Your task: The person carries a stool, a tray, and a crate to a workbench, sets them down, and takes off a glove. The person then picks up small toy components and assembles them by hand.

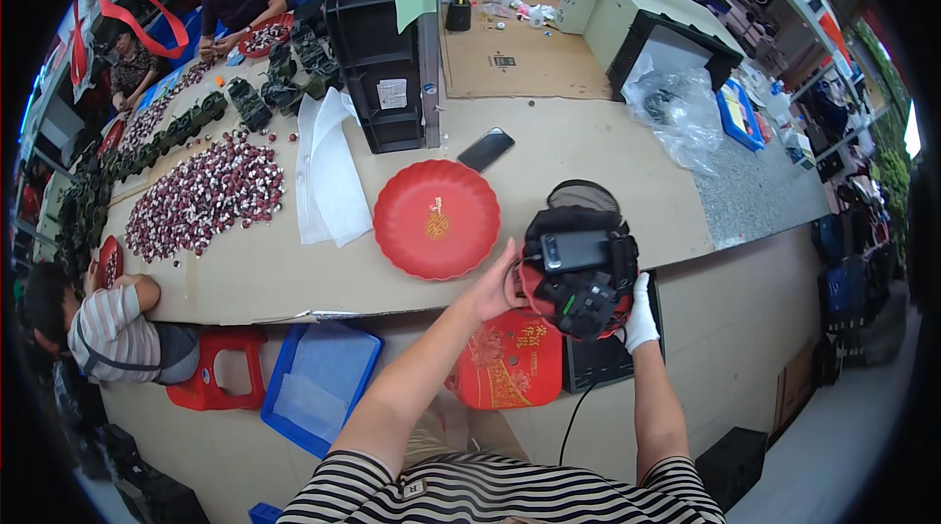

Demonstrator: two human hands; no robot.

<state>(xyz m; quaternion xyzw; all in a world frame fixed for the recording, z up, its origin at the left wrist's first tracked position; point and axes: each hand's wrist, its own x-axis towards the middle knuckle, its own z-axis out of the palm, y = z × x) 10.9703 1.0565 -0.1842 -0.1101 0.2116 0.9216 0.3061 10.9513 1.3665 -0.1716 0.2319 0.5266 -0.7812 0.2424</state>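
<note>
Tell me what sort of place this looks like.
Probably an assembly workshop for small goods: a long worktable bears a heap of small red-and-white pieces, dark green toy-like vehicles and black plastic crates.

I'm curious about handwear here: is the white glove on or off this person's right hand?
On: the white glove covers the right hand beside the black device, and bare forearm shows below the wrist.

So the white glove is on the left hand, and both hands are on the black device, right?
Not quite: the head view shows the white glove on the right hand, while the left hand is bare. Both hands are indeed on the black device.
</note>
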